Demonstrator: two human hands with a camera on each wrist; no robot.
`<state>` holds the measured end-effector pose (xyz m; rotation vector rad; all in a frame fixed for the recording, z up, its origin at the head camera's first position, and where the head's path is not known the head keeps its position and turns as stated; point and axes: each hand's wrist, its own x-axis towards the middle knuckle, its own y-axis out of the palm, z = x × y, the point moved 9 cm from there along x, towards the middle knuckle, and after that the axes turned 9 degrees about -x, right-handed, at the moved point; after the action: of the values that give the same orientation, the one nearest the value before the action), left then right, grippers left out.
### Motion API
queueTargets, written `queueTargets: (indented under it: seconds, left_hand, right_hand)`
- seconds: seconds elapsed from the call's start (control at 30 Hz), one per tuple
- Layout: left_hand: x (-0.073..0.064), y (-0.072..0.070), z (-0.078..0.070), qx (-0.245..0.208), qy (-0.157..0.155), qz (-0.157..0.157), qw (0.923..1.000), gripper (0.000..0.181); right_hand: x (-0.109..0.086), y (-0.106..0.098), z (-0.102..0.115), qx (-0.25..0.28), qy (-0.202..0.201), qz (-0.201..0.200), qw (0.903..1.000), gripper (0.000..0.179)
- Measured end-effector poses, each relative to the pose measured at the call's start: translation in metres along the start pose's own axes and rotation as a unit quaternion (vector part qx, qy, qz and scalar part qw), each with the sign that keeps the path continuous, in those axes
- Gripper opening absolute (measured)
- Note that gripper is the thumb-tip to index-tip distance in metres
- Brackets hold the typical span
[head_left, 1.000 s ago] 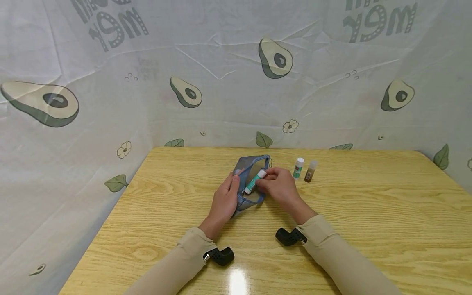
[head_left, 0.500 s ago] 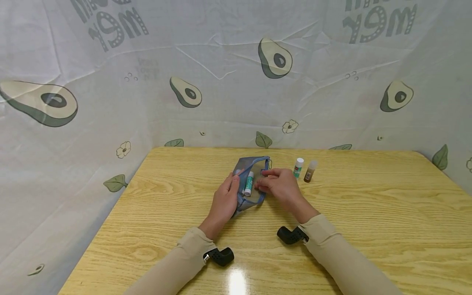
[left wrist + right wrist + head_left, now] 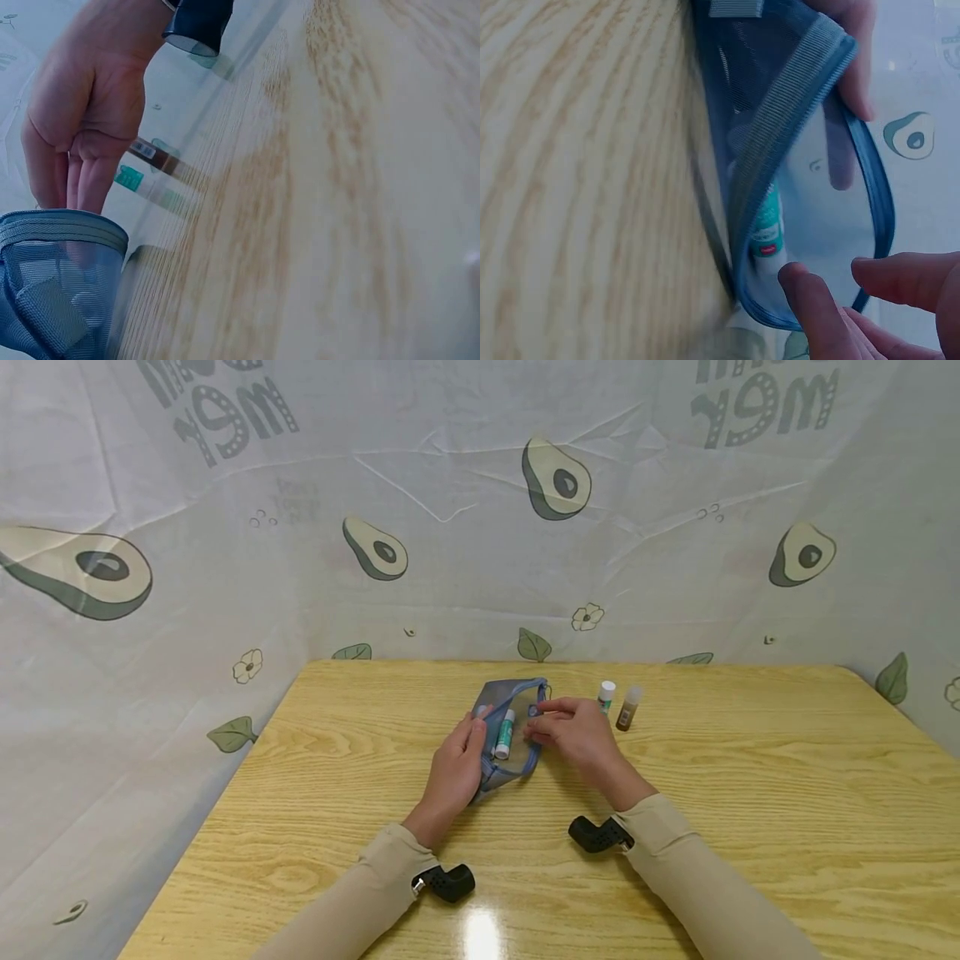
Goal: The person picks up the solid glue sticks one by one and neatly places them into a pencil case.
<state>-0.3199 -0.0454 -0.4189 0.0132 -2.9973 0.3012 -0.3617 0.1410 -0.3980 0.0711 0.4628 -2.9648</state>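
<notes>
In the head view my left hand [image 3: 453, 772] grips the left side of a blue-grey mesh zip pouch [image 3: 501, 693], its mouth spread wide. Inside lies a glue stick [image 3: 505, 735] with a white cap and green label; the right wrist view also shows this glue stick [image 3: 767, 232] behind the zip edge. A second pale, rounded end shows faintly through the mesh by my left fingers. My right hand [image 3: 581, 739] is at the pouch's right rim, thumb and forefinger apart, holding nothing. From the left wrist view, the right hand's fingers dip behind the pouch's zip [image 3: 64, 232].
Just beyond my right hand stands another glue stick [image 3: 606, 689], partly covered by that hand. Beside it is a brown, clear-capped bottle [image 3: 628, 710]. The wooden table [image 3: 337, 793] meets an avocado-print cloth [image 3: 450, 602] at its back edge.
My right hand has let go of the glue stick, which dropped upright-leaning into the pouch. The right hand then drew slightly right, to the rim. My left hand keeps its grip on the pouch.
</notes>
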Motion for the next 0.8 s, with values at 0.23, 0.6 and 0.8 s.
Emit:
queueTargets:
  seconds: [0.23, 0.6, 0.8]
  left_hand:
    - [-0.001, 0.004, 0.003, 0.000, -0.012, 0.003, 0.9999, 0.045]
    - [0.003, 0.001, 0.001, 0.008, -0.019, 0.006, 0.9998, 0.046]
    - [0.002, 0.000, 0.002, -0.002, -0.026, 0.000, 0.9997, 0.046]
  right_hand:
    - [-0.005, -0.018, 0.008, -0.012, -0.008, -0.009, 0.9999, 0.047]
    - [-0.013, -0.041, 0.035, 0.002, -0.034, -0.026, 0.9991, 0.048]
    - [-0.018, -0.055, 0.044, 0.012, -0.049, -0.051, 0.9974, 0.047]
